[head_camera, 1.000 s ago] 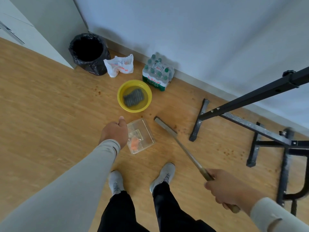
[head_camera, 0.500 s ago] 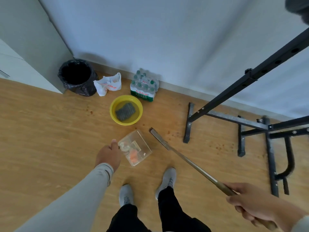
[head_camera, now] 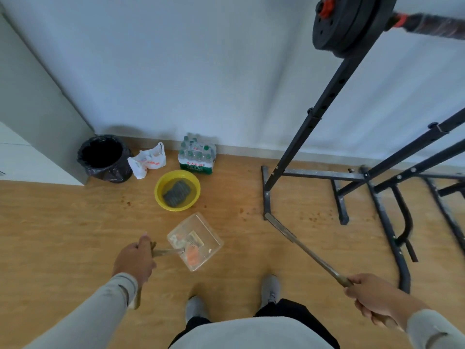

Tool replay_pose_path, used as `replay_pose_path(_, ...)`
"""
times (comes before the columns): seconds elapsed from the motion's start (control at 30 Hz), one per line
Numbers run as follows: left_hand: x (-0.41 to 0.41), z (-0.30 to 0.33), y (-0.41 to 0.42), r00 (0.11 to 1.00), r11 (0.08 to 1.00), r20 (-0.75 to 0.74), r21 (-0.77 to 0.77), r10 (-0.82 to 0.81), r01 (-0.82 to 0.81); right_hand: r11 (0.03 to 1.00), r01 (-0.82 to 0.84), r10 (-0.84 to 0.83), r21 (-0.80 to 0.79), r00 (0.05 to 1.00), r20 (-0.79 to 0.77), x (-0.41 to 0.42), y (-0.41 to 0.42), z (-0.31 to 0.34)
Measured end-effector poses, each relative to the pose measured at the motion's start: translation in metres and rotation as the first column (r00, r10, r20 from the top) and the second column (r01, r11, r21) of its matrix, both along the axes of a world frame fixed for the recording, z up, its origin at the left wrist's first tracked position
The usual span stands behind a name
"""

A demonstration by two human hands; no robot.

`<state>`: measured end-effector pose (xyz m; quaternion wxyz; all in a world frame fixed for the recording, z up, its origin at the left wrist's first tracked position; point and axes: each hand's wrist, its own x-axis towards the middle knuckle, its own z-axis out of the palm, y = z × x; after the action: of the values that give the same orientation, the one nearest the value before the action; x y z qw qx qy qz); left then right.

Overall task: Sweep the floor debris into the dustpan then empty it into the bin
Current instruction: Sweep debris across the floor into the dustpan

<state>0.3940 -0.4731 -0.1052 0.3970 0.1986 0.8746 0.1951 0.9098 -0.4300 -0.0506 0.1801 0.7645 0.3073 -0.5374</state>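
My left hand (head_camera: 134,260) grips the handle of a clear plastic dustpan (head_camera: 201,230) held over the wooden floor in front of my feet. Orange scraps and pale bits lie inside the pan. My right hand (head_camera: 375,295) grips the end of a long thin broom stick (head_camera: 302,245), whose flat head (head_camera: 273,221) touches the floor near the black rack's foot. Small brown crumbs (head_camera: 314,217) dot the floor around the rack and near the yellow basin. The black-lined bin (head_camera: 103,157) stands open in the corner at the far left.
A yellow basin (head_camera: 161,195) with water and a grey cloth sits just beyond the dustpan. A white plastic bag (head_camera: 148,162) and a pack of water bottles (head_camera: 197,157) stand by the wall. A black weight rack (head_camera: 352,177) with a barbell plate (head_camera: 352,23) fills the right side.
My view has lifted, showing more wall and the barbell plate. The dustpan has turned a little, and its handle now shows in my left hand. The broom head sits farther right of the dustpan.
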Motion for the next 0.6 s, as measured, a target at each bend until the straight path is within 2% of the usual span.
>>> replay_pose_path(0.03,0.002,0.000,-0.005,0.999,0.999,-0.004,-0.012,-0.045,0.045,1.000,0.005,-0.005,-0.015,1.000,0.002,0.009,0.000,-0.003)
replay_pose_path(0.1,0.011,0.004,-0.012,0.999,1.000,0.029,0.003,-0.022,0.022,0.999,0.016,-0.016,-0.028,1.000,0.002,0.028,0.004,-0.011)
replay_pose_path(0.17,0.028,0.012,-0.018,1.000,1.000,-0.031,0.018,0.006,-0.005,1.000,0.017,-0.017,-0.021,1.000,0.009,0.049,0.009,-0.019)
replay_pose_path(0.27,0.061,0.017,-0.029,0.990,0.989,0.000,0.032,0.142,-0.142,0.999,-0.026,0.026,-0.029,0.999,0.018,0.084,0.022,-0.033)
replay_pose_path(0.6,0.203,0.025,-0.038,0.919,0.919,0.037,0.024,0.392,-0.393,0.972,-0.229,0.231,0.040,0.972,-0.047,0.195,0.083,-0.036)
